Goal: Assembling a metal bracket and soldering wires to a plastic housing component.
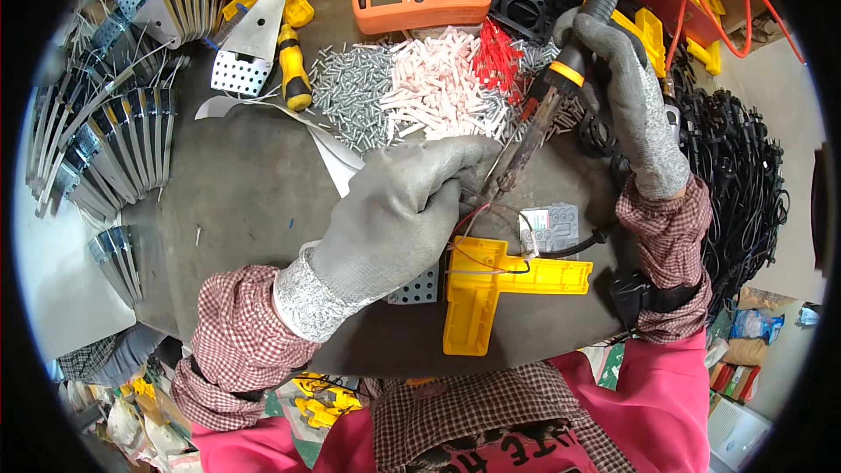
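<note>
My right hand (618,61), in a grey-coated glove, is wrapped round a soldering iron (574,66) with a black handle and yellow rings. The iron slants down to the left, its tip close to thin red and brown wires (477,215). My left hand (403,197), gloved too, is closed with its fingertips pinched by the iron's tip, apparently on these wires; the exact grip is partly hidden. Below, the wires run into a yellow T-shaped plastic housing (473,298). A perforated metal plate (416,289) shows partly from under my left hand and beside the housing.
Piles of metal screws (350,79), pale pink sleeves (442,79) and red pieces (498,61) lie beyond my hands. An orange meter (420,0) and a yellow-black screwdriver (293,66) are behind. Metal plates with leads (114,149) fill the left, black cables (727,184) the right.
</note>
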Demonstrator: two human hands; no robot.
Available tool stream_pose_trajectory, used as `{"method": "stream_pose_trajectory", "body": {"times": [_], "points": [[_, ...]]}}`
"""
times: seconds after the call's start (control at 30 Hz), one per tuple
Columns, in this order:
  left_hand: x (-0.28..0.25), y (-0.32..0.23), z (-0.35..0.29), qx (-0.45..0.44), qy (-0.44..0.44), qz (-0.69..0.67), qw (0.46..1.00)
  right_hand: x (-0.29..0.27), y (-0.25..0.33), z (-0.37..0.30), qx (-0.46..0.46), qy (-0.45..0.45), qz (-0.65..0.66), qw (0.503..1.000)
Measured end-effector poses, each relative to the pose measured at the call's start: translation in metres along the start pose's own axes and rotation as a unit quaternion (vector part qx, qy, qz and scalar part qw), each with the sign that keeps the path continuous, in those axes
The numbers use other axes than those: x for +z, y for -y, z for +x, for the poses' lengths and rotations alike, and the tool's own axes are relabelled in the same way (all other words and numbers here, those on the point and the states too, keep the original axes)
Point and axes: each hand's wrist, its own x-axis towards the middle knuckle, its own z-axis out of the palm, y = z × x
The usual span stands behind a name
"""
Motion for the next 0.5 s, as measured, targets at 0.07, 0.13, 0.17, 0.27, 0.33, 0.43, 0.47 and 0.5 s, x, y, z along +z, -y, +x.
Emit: {"method": "stream_pose_trajectory", "body": {"times": [0.07, 0.13, 0.17, 0.27, 0.33, 0.43, 0.47, 0.5], "points": [[0.002, -0.002, 0.001, -0.002, -0.004, -0.033, 0.999, -0.003, -0.01, 0.003, -0.052, -0.005, -0.031, 0.998], [0.002, -0.002, 0.001, 0.011, -0.009, 0.017, 1.0, -0.003, -0.013, 0.004, -0.105, -0.009, -0.062, 0.993], [0.003, -0.001, 0.001, 0.01, -0.01, 0.018, 1.0, -0.001, -0.011, 0.004, -0.095, -0.024, -0.086, 0.991], [0.001, 0.002, -0.002, 0.019, -0.021, 0.072, 0.997, -0.001, 0.0, 0.002, -0.063, -0.011, -0.051, 0.997], [-0.004, -0.003, -0.006, 0.068, -0.046, 0.146, 0.986, -0.005, 0.003, 0.001, -0.042, -0.006, 0.03, 0.999], [-0.006, -0.018, -0.023, 0.076, -0.135, 0.181, 0.971, -0.023, -0.002, -0.003, -0.072, -0.042, 0.087, 0.993], [-0.005, -0.017, -0.03, 0.109, -0.157, 0.169, 0.967, -0.028, -0.002, -0.005, -0.039, -0.044, 0.129, 0.99], [-0.003, -0.022, -0.037, 0.111, -0.155, 0.169, 0.967, -0.031, -0.004, -0.008, -0.04, -0.046, 0.129, 0.99]]}}
